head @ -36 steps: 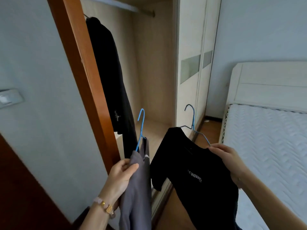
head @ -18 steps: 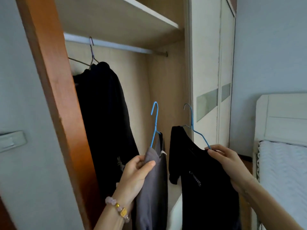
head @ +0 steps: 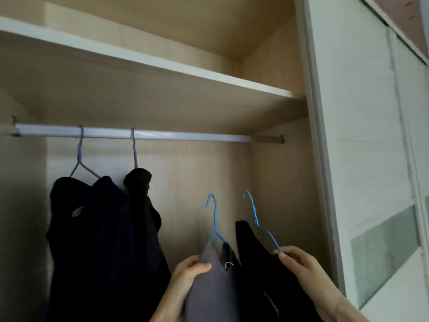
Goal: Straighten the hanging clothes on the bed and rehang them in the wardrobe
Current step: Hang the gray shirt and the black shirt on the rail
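Note:
My left hand [head: 189, 271] grips the shoulder of a grey garment [head: 210, 289] on a blue wire hanger [head: 214, 219]. My right hand [head: 299, 263] pinches the shoulder of a black T-shirt [head: 267, 280] on a second blue hanger [head: 255, 217]. Both hooks point up, well below the silver wardrobe rail [head: 185, 135]. Both garments hang inside the open wardrobe, right of the middle.
Two dark garments [head: 99, 240] hang on purple hangers [head: 80, 154] at the rail's left part. A shelf [head: 162, 63] runs above the rail. The white sliding door [head: 371, 159] stands at the right. The rail's right half is bare.
The view has tilted up and moved into the wardrobe; the bed has left the frame. Both hands have lifted their hangers higher toward the rail.

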A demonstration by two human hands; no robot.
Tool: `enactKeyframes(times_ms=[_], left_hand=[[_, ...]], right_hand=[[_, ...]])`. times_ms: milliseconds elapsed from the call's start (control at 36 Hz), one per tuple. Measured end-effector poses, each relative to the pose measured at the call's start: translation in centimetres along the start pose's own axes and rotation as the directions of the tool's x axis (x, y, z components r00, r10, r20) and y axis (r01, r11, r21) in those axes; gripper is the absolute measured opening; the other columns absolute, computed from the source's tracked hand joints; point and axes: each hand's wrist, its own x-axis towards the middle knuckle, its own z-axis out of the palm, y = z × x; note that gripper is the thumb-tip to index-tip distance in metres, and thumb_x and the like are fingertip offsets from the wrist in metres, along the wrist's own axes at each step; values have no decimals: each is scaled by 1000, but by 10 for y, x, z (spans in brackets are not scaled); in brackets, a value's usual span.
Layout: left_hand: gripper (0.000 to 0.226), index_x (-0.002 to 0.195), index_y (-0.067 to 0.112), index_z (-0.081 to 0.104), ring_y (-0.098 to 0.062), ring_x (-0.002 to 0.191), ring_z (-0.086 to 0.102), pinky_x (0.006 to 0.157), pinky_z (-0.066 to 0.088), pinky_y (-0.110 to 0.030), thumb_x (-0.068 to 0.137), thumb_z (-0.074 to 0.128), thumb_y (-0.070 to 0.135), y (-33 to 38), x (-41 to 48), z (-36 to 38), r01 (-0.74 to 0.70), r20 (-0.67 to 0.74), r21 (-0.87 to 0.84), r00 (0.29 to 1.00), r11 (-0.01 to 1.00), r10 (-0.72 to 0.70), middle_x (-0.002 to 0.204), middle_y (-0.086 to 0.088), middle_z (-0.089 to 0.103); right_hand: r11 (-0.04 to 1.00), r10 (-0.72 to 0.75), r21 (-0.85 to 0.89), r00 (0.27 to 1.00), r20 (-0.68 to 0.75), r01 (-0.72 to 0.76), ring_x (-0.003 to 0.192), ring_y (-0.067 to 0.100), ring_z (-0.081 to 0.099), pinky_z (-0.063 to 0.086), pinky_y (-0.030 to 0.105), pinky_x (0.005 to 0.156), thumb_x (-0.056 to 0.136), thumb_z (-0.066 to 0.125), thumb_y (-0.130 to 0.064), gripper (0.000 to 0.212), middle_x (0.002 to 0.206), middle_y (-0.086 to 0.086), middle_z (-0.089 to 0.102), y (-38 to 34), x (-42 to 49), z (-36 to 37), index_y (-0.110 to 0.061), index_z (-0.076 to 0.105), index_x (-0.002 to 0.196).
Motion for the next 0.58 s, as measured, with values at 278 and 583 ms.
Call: enactKeyframes(times_ms=[278,583], left_hand=[[25,62,1,58,-8,32,55,36,37,-10,85,52,-5,61,93,5,-181,-244,51,951,982,188,42,-4,58],[17,72,10,53,-15,51,58,48,49,-22,88,52,4,118,139,13,-281,-256,124,918,952,304,62,-4,59]], right_hand=[[977,-102,198,988,116,78,55,9,60,48,19,53,92,56,-13,15,70,7,64,-46,125,35,-5,68,89],[962,-210,202,972,106,186,41,7,55,45,16,44,92,55,-9,13,69,13,57,-105,215,61,0,65,90]])
